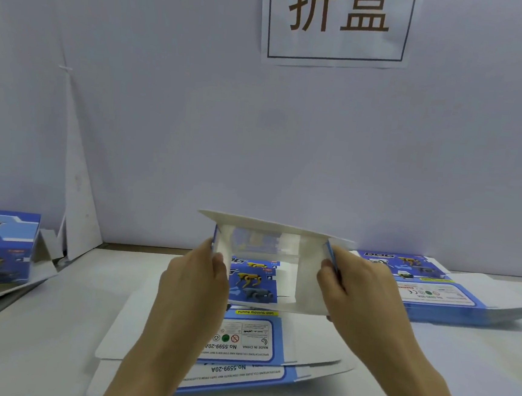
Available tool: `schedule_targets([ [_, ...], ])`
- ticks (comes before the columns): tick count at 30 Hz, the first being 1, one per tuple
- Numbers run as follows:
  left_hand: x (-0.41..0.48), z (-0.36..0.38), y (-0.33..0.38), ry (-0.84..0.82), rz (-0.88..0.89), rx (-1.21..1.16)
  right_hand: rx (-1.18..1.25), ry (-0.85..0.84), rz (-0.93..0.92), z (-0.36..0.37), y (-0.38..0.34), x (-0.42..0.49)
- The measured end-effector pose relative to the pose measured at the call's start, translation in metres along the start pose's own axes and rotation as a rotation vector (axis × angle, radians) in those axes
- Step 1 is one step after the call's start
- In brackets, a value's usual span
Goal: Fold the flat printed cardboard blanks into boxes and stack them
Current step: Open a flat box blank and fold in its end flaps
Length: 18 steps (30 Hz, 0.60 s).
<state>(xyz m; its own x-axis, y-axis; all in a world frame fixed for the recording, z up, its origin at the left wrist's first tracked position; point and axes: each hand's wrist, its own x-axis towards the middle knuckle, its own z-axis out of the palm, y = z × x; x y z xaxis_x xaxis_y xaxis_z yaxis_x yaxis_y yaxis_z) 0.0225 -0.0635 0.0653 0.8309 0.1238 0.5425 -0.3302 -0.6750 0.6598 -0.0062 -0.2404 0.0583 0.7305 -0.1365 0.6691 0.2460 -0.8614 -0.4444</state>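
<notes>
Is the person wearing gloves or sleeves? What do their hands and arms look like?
The left hand and right hand are bare: no gloves, rings or watch show. Both forearms are uncovered down to the picture's bottom edge, so no sleeve is seen.

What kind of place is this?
Probably a box-folding workstation: wall sign reading 折盒, flat blanks piled on the table, and the left hand and right hand gripping a half-open box.
</notes>
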Motion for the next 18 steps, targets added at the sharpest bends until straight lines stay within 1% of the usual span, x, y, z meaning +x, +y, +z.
schedule_targets([
  [2, 0.001, 0.000, 0.000, -0.007, -0.013, -0.026, 0.044, -0.008, -0.062, -0.001, 0.001, 0.000],
  [4, 0.004, -0.004, -0.003, 0.008, -0.048, -0.072, 0.202, -0.094, -0.098, -0.005, 0.004, 0.001],
  [5, 0.008, -0.007, -0.005, -0.004, -0.082, -0.120, 0.302, -0.176, -0.072, -0.009, 0.007, 0.003],
  [6, 0.012, -0.010, -0.007, -0.032, -0.133, -0.210, 0.367, -0.285, -0.049, -0.013, 0.013, 0.004],
  [7, 0.015, -0.013, -0.007, -0.071, -0.190, -0.346, 0.386, -0.380, -0.053, -0.015, 0.019, 0.004],
  [8, 0.017, -0.018, -0.007, -0.130, -0.257, -0.503, 0.372, -0.427, -0.073, -0.017, 0.023, 0.004],
  [9, 0.018, -0.022, -0.007, -0.208, -0.314, -0.644, 0.365, -0.421, -0.101, -0.017, 0.025, 0.004],
  [10, 0.018, -0.026, -0.007, -0.289, -0.331, -0.745, 0.377, -0.369, -0.125, -0.015, 0.027, 0.005],
  [12, 0.019, -0.030, -0.008, -0.405, -0.280, -0.879, 0.534, -0.222, -0.078, -0.012, 0.025, 0.008],
  [14, 0.019, -0.028, -0.010, -0.437, -0.150, -0.933, 0.757, -0.093, 0.012, -0.012, 0.023, 0.012],
  [15, 0.019, -0.024, -0.010, -0.438, -0.078, -0.923, 0.830, -0.058, 0.042, -0.012, 0.022, 0.013],
  [17, 0.014, -0.017, -0.009, -0.481, -0.003, -0.902, 0.885, -0.073, 0.058, -0.012, 0.019, 0.014],
  [18, 0.010, -0.014, -0.007, -0.539, 0.004, -0.909, 0.896, -0.102, 0.054, -0.011, 0.017, 0.013],
])
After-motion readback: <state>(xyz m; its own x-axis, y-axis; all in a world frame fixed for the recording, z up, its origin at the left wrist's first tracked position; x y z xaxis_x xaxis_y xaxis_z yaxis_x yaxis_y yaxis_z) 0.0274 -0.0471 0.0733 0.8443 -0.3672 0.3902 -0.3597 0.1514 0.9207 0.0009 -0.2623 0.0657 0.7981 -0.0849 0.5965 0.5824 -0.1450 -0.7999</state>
